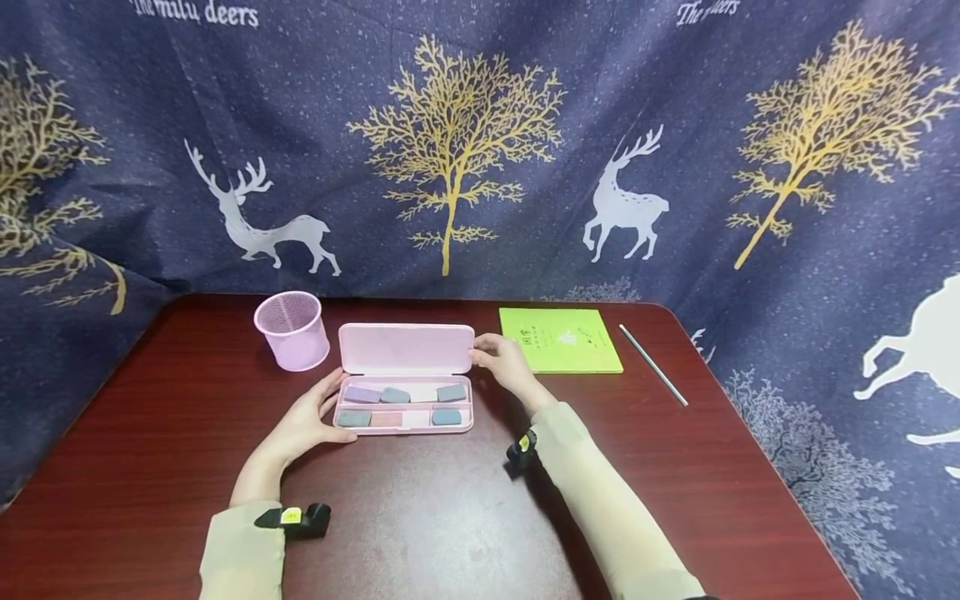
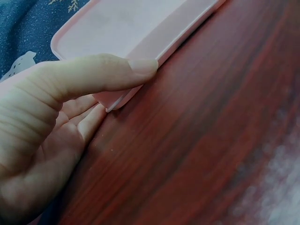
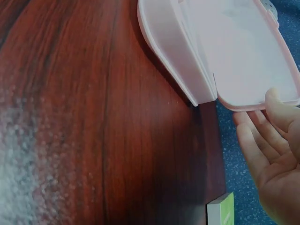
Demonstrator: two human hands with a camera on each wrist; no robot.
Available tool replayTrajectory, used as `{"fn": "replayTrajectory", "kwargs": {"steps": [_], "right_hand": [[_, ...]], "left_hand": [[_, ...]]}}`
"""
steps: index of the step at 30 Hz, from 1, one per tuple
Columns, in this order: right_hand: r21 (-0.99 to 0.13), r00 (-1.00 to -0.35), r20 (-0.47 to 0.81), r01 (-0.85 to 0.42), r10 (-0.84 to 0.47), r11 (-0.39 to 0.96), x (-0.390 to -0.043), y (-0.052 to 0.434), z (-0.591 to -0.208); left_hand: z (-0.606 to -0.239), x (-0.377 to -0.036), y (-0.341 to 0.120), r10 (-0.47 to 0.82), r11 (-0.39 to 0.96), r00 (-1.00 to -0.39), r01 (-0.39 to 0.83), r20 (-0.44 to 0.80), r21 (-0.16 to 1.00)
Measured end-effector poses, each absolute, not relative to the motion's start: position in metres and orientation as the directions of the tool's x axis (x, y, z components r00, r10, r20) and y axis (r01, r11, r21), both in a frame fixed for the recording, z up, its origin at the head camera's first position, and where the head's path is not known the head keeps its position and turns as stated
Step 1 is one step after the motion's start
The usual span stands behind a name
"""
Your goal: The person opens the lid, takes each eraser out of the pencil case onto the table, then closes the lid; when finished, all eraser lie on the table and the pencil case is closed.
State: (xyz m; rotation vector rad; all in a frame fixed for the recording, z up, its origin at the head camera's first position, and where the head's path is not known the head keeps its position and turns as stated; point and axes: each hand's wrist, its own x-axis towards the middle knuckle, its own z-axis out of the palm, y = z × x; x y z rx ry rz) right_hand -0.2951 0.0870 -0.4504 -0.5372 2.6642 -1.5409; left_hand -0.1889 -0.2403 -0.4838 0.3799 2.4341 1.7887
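Observation:
A pink pencil case [image 1: 405, 431] lies on the table with its lid [image 1: 406, 348] swung back. Inside, two rows hold several eraser-like blocks, among them a purple block [image 1: 363, 393], a blue block [image 1: 446, 416] and a peach block [image 1: 386, 419]. My left hand [image 1: 296, 429] grips the case's left end; in the left wrist view the thumb [image 2: 108, 72] lies along its front wall and the other fingers are partly hidden behind. My right hand [image 1: 504, 364] pinches the lid's right edge, thumb inside and fingers outside, as the right wrist view shows.
A pink mesh pen holder [image 1: 297, 343] stands behind and left of the case. To the right lie a bright green book [image 1: 566, 342] and a thin grey stick [image 1: 652, 364]. A dark blue patterned cloth [image 1: 480, 167] hangs behind the reddish-brown table [image 1: 420, 517].

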Motion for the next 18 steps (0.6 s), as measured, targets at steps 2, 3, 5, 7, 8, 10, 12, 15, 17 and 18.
{"fn": "replayTrajectory", "kwargs": {"steps": [2,3,5,7,8,10,12,15,17,18], "right_hand": [[-0.847,-0.944,0.147,-0.275,-0.296,0.456,-0.2965,0.0855,-0.4507],[-0.847,-0.945,0.144,-0.271,-0.294,0.456,-0.2972,0.0849,-0.4511],[-0.85,-0.946,0.14,-0.266,-0.292,0.454,-0.2983,0.0838,-0.4519],[-0.851,-0.947,0.138,-0.263,-0.289,0.455,-0.2992,0.0828,-0.4528],[-0.85,-0.947,0.14,-0.264,-0.288,0.456,-0.2996,0.0824,-0.4533],[-0.847,-0.947,0.147,-0.27,-0.287,0.458,-0.3001,0.0815,-0.4542],[-0.846,-0.948,0.145,-0.267,-0.284,0.462,-0.3007,0.0809,-0.4553],[-0.843,-0.952,0.139,-0.258,-0.273,0.471,-0.3017,0.0803,-0.4568],[-0.838,-0.956,0.134,-0.25,-0.261,0.485,-0.3022,0.08,-0.4572],[-0.838,-0.959,0.131,-0.243,-0.253,0.489,-0.3025,0.0798,-0.4572]], "left_hand": [[-0.4844,-0.189,-0.2408,0.256,0.278,-0.964,0.148,0.075,0.949],[-0.4848,-0.189,-0.241,0.257,0.275,-0.963,0.151,0.079,0.949],[-0.486,-0.1891,-0.2418,0.258,0.275,-0.963,0.154,0.081,0.949],[-0.4873,-0.1892,-0.2423,0.257,0.276,-0.963,0.157,0.084,0.948],[-0.4878,-0.1892,-0.2425,0.256,0.275,-0.963,0.158,0.086,0.948],[-0.4888,-0.1893,-0.2428,0.255,0.277,-0.963,0.16,0.088,0.947],[-0.4892,-0.1892,-0.2429,0.254,0.282,-0.963,0.158,0.085,0.946],[-0.49,-0.1897,-0.2429,0.255,0.279,-0.964,0.155,0.083,0.948],[-0.4903,-0.1903,-0.2431,0.256,0.278,-0.963,0.154,0.081,0.948],[-0.4904,-0.1905,-0.243,0.255,0.272,-0.964,0.153,0.082,0.95]]}}
